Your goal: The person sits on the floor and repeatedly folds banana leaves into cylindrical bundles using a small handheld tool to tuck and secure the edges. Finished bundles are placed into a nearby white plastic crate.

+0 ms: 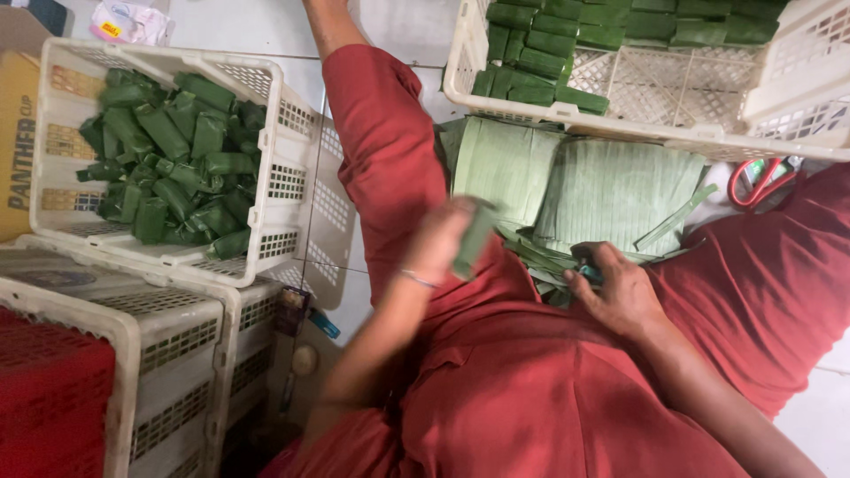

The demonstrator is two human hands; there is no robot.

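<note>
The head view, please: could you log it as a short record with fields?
left hand: holds a green leaf-wrapped parcel, blurred
right hand: grips a small teal object, kind unclear
lap: stack of banana leaf sheets
left crate: loose heap of wrapped parcels
far crate: parcels in neat rows
scissors: red-handled, beside the leaves

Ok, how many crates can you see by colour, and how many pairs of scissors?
White crates: 4, one with loose leaf parcels, one with stacked parcels, two lower left
Red crate: 1
Red-handled scissors: 1
Total: 6
</note>
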